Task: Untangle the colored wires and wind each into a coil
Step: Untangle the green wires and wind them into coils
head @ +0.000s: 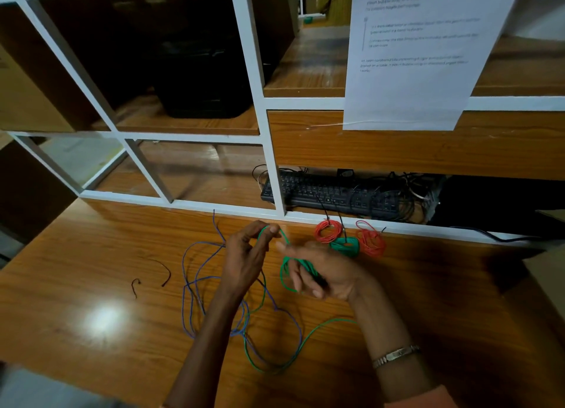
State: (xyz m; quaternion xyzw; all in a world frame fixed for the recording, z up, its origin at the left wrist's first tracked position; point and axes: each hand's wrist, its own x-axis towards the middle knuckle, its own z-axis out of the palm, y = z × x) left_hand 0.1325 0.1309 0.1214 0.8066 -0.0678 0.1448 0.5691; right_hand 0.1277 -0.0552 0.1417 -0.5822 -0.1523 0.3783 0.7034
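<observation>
Both forearms are showing bare, no sleeves down to the wrists. Right wrist is wearing a thin gold-toned metal link bracelet [396, 355] with a flat plate section. An orange sleeve edge [428, 400] is showing at the bottom right. Left hand [244, 254] and right hand [324, 273] are wearing no gloves.

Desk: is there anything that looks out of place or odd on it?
Two short dark wire scraps lie apart, left of the blue wire, belonging to no coil. The blue wire is still crossed with the green wire.
</observation>
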